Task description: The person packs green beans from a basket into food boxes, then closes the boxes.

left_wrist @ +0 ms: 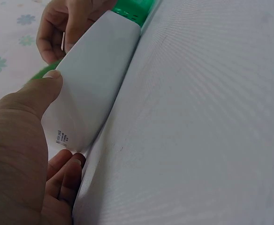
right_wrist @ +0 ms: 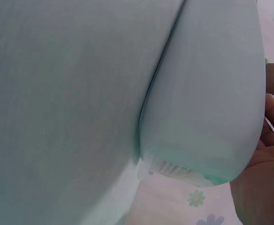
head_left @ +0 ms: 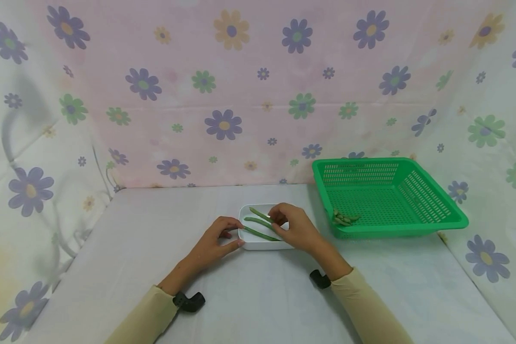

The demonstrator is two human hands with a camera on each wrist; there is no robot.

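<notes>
A small white tray [head_left: 264, 246] holds several green beans, lying lengthwise: a back bean [head_left: 259, 213], a middle bean [head_left: 257, 220] and a front bean [head_left: 258, 233]. My left hand [head_left: 210, 246] grips the tray's left end; in the left wrist view its thumb [left_wrist: 52, 77] lies at the rim and the other fingers at the end wall. Over the tray's right half, my right hand [head_left: 298, 231] has curled fingers and pinches the right part of a bean. That hand covers the beans' right ends. The right wrist view shows mainly the tray's outer wall [right_wrist: 207, 93].
A green plastic basket [head_left: 327, 191] stands to the right, behind the right forearm. Several short bean pieces [head_left: 344, 218] lie in its front left corner. White cloth [head_left: 258, 296] covers the table, and flowered curtains [head_left: 249, 95] hang at the back and sides.
</notes>
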